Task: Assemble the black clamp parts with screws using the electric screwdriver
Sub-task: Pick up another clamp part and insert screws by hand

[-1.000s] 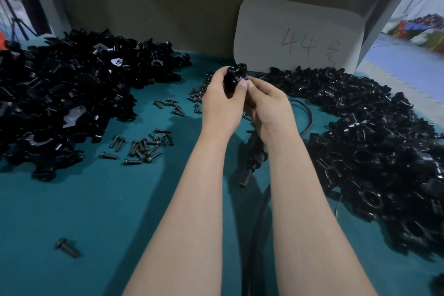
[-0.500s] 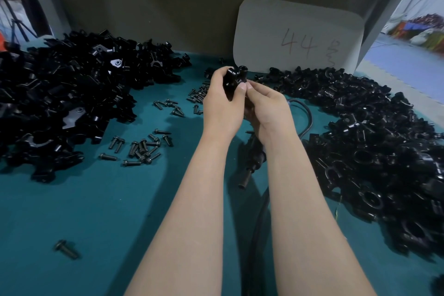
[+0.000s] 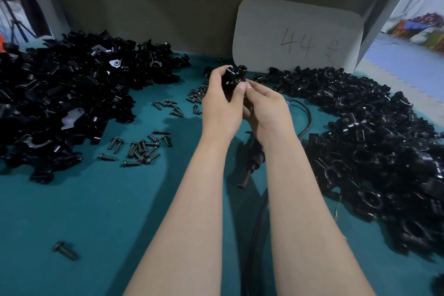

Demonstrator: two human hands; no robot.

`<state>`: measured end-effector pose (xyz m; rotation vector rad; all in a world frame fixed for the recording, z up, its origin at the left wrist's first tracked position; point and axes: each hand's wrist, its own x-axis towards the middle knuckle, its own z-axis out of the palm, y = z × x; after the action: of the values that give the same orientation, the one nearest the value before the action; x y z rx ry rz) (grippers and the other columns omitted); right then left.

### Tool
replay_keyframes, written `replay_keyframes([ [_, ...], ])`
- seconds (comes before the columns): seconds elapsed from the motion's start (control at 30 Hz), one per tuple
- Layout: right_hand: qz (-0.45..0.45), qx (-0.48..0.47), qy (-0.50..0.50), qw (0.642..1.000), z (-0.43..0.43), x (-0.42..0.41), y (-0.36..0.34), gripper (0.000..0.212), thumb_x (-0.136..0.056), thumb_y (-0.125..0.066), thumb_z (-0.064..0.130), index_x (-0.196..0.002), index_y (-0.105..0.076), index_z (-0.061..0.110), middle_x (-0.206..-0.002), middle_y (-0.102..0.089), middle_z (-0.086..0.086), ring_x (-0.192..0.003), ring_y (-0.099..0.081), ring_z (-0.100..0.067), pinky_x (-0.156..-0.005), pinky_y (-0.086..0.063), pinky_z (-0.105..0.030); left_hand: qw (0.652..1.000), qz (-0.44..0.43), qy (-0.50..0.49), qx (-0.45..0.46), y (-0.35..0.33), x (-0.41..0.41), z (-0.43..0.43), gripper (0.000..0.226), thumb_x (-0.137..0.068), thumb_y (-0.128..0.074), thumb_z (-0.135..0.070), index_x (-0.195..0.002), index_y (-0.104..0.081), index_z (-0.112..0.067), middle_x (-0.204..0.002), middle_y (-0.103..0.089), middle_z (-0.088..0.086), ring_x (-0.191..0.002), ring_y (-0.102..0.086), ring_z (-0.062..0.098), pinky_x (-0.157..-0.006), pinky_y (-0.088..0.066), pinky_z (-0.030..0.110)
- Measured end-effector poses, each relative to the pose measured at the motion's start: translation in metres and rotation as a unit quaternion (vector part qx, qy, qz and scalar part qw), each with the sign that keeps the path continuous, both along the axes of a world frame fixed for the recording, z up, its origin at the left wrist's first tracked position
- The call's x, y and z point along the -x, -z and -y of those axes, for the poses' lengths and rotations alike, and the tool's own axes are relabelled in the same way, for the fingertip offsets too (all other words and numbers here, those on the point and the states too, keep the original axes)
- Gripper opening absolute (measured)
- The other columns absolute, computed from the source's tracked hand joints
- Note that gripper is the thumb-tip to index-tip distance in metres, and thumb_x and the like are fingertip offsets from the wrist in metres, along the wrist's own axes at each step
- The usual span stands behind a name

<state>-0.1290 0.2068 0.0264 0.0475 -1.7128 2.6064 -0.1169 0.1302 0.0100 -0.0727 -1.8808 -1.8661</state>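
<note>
Both hands raised over the middle of the teal-covered bench [image 3: 96, 211], meeting just in front of a white rounded card [image 3: 298, 36] marked "44" in red.

Left hand [image 3: 219, 108]: fingers curled round the far side of a glossy black moulded clamp part [image 3: 234, 78], thumb laid up its near face. Right hand [image 3: 266, 108]: thumb tip pressed against the clamp part's right side, touching the left thumb tip. The other fingers are curled underneath, and what they grip is hidden.

The clamp part is held off the bench, upright between the two hands. Two short round bosses stick up at its top, side by side, the right one showing an open bore. The lower body is dark and mostly covered by the thumbs, so its shape cannot be made out.

A black electric screwdriver [image 3: 252, 163] lies on the bench beneath the forearms, tip pointing towards the person. A black cable [image 3: 305, 115] loops out to the right of the wrists.

A heap of black clamp pieces [image 3: 60, 98] sits at the left, a few faces catching light. A second, wider heap of ring-shaped black pieces [image 3: 372, 139] is at the right.

Small dark flanged screws [image 3: 141, 149] are scattered loose between the left heap and the arms, with more further back [image 3: 199, 96]. One lone screw [image 3: 64, 250] lies near the front left, well apart from the rest.
</note>
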Motion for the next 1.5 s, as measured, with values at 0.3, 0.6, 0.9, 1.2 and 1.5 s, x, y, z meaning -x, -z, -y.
replay_keyframes([
  [0.3,0.014,0.002,0.002,1.000,0.001,-0.003,-0.001,0.017,-0.097,-0.048,0.004,-0.096,-0.065,0.009,-0.095,-0.069,-0.010,-0.083,-0.067,-0.015,-0.067,-0.056,-0.019,1.000,-0.002,-0.003,0.000,-0.001,0.000,0.000,0.030,-0.095,-0.055,-0.010,-0.122,-0.049,-0.022,-0.103,-0.060,-0.013,-0.100,-0.058,0.003,-0.087,-0.043,0.015],
  [0.6,0.021,-0.021,0.021,0.999,0.005,-0.007,-0.003,0.016,-0.095,-0.051,0.003,-0.096,-0.067,0.008,-0.085,-0.069,-0.006,-0.053,-0.062,-0.002,-0.048,-0.046,-0.012,0.998,0.003,-0.049,0.033,-0.003,-0.002,0.000,0.031,-0.096,-0.054,-0.011,-0.127,-0.050,-0.013,-0.096,-0.058,-0.017,-0.087,-0.057,-0.011,-0.075,-0.039,0.000],
  [0.9,-0.059,-0.294,0.084,0.950,0.024,-0.002,0.003,0.023,-0.095,-0.050,0.006,-0.102,-0.071,0.013,-0.101,-0.070,-0.004,-0.093,-0.063,-0.016,-0.086,-0.053,-0.030,0.979,0.077,-0.122,-0.145,-0.010,-0.005,0.019,0.017,-0.096,-0.055,-0.017,-0.094,-0.064,-0.003,-0.093,-0.069,0.014,-0.083,-0.065,0.023,-0.087,-0.055,0.041],
  [1.2,-0.034,-0.690,-0.060,0.720,0.070,0.016,0.024,0.034,-0.095,-0.038,0.013,-0.124,-0.054,0.014,-0.129,-0.053,-0.012,-0.125,-0.036,-0.034,-0.095,-0.036,-0.043,0.880,0.103,-0.090,-0.454,-0.010,-0.003,0.040,0.019,-0.099,-0.053,-0.019,-0.087,-0.058,-0.006,-0.105,-0.065,0.021,-0.082,-0.066,0.019,-0.080,-0.057,0.025],
  [1.5,-0.043,-0.697,0.046,0.714,0.069,0.021,0.029,0.022,-0.091,-0.044,0.007,-0.106,-0.060,0.001,-0.114,-0.059,-0.019,-0.110,-0.052,-0.037,-0.086,-0.043,-0.039,0.878,0.117,-0.088,-0.457,-0.008,-0.002,0.037,0.022,-0.099,-0.053,-0.021,-0.083,-0.059,-0.007,-0.097,-0.067,0.019,-0.074,-0.067,0.018,-0.070,-0.057,0.021],
])
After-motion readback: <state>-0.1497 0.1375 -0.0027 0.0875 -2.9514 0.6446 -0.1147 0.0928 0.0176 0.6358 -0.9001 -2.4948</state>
